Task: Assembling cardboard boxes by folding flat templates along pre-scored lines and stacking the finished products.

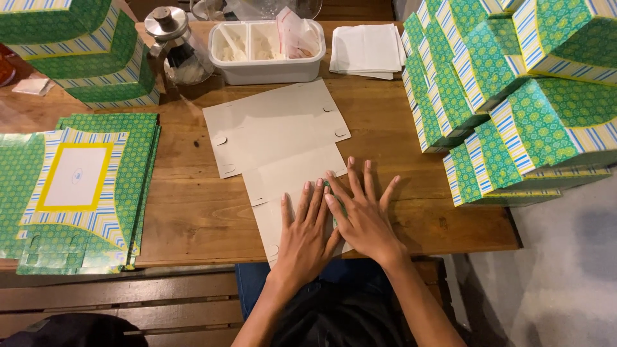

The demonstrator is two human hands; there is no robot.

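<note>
- At lower centre of the frame, the left hand (307, 239) lies flat, palm down, fingers straight and close together, pressing on a flat cardboard box blank (276, 144); it grips nothing.
- The right hand (364, 215) lies just beside it, touching at the fingers, also flat, with fingers spread wide; it too presses rather than holds.
- The blank is plain grey-white card, matte, with notched tabs and fold lines, its printed side down; it stretches from the middle of the wooden table (193, 212) to the near edge, under both hands. A sliver of green print shows between the hands.
- Left of the frame: a stack of unfolded blanks (83, 186), green patterned with blue-and-yellow striped borders and a white panel.
- Upper left: folded boxes (83, 51) of the same print, piled up.
- Right side: a taller, leaning pile of folded boxes (508, 96), crowding the table's right edge near the right hand.
- Top centre: a white plastic tub (267, 67) with compartments, a glass jar with a metal lid (177, 45) beside it, and a stack of white paper sheets (366, 50).
- The table is knotty, warm-brown wood; a slatted bench (128, 302) shows below it.
</note>
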